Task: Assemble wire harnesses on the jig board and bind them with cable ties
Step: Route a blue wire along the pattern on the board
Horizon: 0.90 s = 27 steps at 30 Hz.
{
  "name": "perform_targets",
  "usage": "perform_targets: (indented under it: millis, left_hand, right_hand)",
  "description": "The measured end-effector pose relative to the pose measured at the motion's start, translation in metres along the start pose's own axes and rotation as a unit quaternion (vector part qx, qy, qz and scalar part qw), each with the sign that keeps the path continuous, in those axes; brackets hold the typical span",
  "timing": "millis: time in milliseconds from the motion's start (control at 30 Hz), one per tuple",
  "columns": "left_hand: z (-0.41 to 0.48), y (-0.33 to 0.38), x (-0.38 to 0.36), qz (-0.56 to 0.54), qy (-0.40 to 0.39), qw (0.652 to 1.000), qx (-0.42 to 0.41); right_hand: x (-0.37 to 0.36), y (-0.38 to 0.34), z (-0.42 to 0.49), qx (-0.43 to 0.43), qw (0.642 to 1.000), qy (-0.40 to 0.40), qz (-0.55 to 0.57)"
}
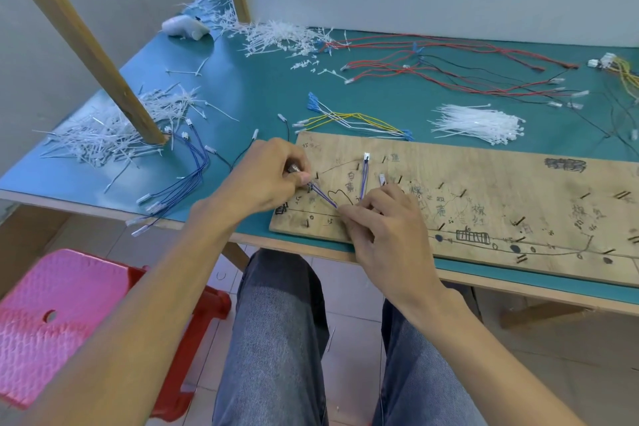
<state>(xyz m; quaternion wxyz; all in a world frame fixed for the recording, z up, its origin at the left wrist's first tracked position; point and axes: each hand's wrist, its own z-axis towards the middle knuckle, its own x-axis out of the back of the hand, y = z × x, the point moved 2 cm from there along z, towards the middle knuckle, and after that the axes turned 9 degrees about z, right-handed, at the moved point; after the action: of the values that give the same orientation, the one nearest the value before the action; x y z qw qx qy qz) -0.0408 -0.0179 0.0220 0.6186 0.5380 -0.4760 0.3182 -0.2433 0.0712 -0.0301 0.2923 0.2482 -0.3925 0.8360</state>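
Handwritten scrawl on jig board point(501, 176), unreadable

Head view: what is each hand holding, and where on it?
The left hand pinches the blue wires at their left end; the right hand pinches them at the bend. The left hand also holds a small grey thing, unidentifiable.

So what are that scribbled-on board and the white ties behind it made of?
The jig board looks like bare plywood: pale grain, matt, pen marks on it. The cable ties look like whitish plastic, probably nylon: thin, flexible, slightly glossy.
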Motion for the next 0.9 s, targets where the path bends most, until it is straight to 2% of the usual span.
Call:
perform_targets:
  millis: [500, 700, 900]
  left_hand:
    - [-0.001, -0.011, -0.008, -0.056, -0.02, 0.998, -0.009]
    - [0.003, 0.001, -0.009, 0.047, -0.036, 0.998, -0.012]
    - [0.006, 0.008, -0.008, 0.111, -0.012, 0.994, -0.004]
  right_hand:
    - [-0.002, 0.007, -0.002, -0.029, 0.999, 0.008, 0.027]
    - [-0.003, 0.003, 0.0, -0.049, 0.999, -0.007, 0.011]
    - [0.005, 0.0, 0.0, -0.092, 0.996, -0.018, 0.012]
